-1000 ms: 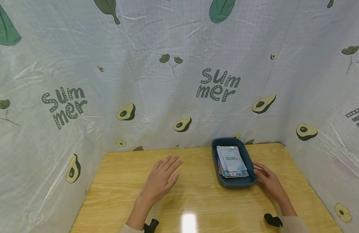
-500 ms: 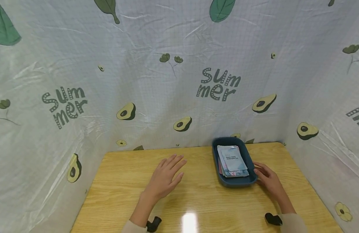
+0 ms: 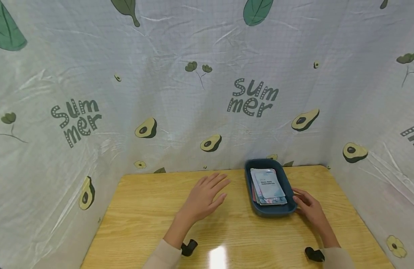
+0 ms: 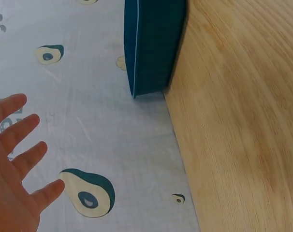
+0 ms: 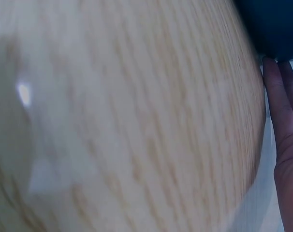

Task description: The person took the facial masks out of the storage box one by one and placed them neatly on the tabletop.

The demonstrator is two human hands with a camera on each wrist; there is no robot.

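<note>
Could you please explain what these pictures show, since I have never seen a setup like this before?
There is no robot here, only a person's two bare hands. The wide picture comes from a camera worn on the head, looking forward and down; the other two come from cameras worn on each wrist. On the wood-grained table stands a dark blue tray holding a small stack of flat printed items. The right hand touches the tray's right side with its fingertips; the left hand, fingers spread, is above the table to the tray's left, holding nothing.
</note>
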